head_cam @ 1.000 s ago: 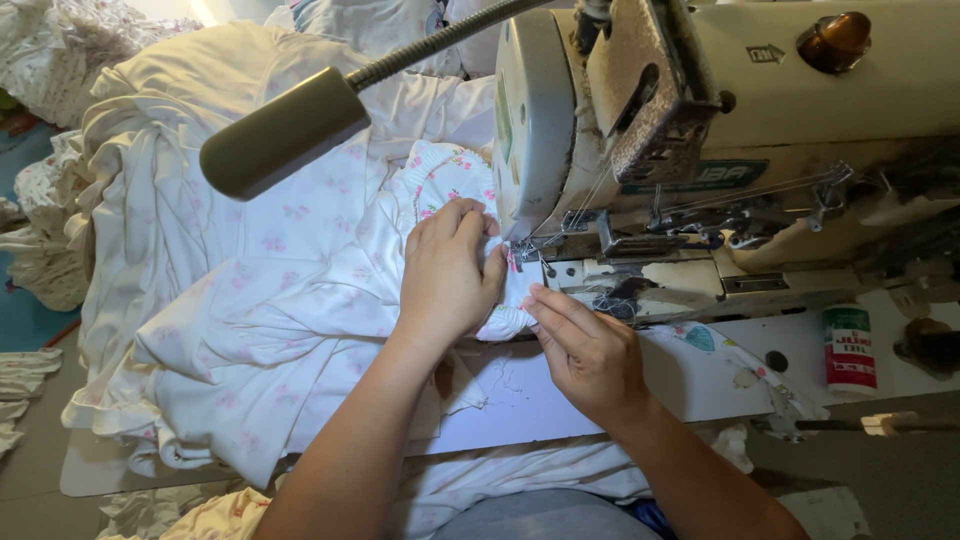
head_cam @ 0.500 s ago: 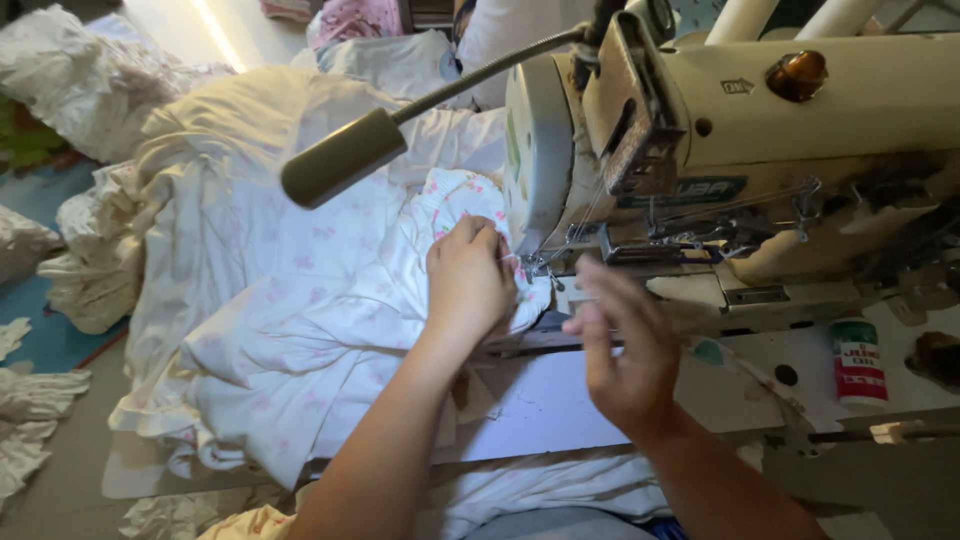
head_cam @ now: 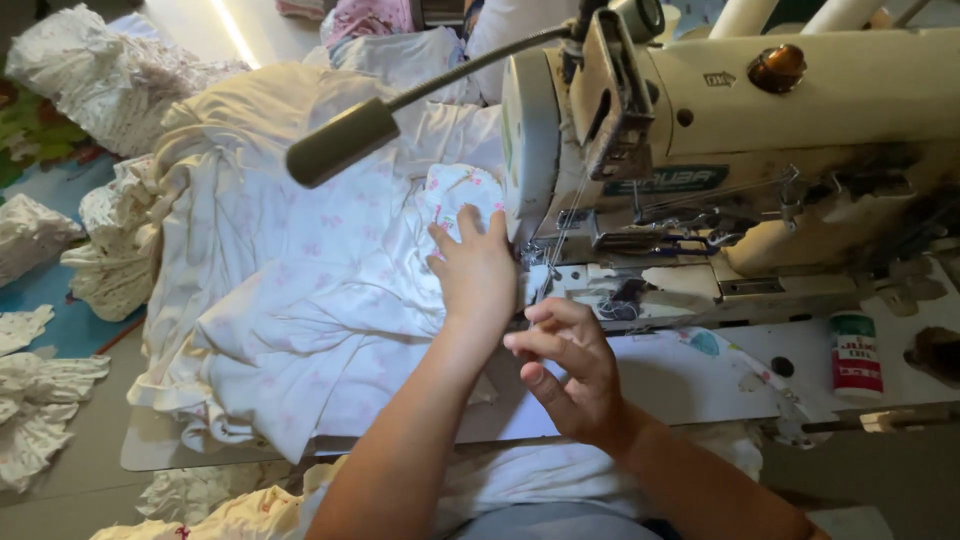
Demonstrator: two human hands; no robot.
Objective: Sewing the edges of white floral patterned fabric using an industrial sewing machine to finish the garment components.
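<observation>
My left hand (head_cam: 478, 268) lies flat on white cloth with small pink bows (head_cam: 320, 300), pressing it against the left side of a cream sewing machine (head_cam: 760, 130) near the needle area (head_cam: 545, 255). A small round printed piece (head_cam: 462, 188) peeks out just above its fingers. My right hand (head_cam: 565, 365) hovers below the machine bed with fingers curled and pinched together; I cannot tell whether it grips a thread or cloth edge.
A grey lamp head on a bent arm (head_cam: 345, 140) hangs over the cloth. Piles of white garments (head_cam: 90, 90) lie at the left and on the floor (head_cam: 40, 390). A small red, white and green bottle (head_cam: 856, 355) stands on the white table (head_cam: 690, 380) at right.
My right hand has lifted off the cloth by the needle and drawn back toward me. My left hand slid slightly further up on the cloth. The view shifted.
</observation>
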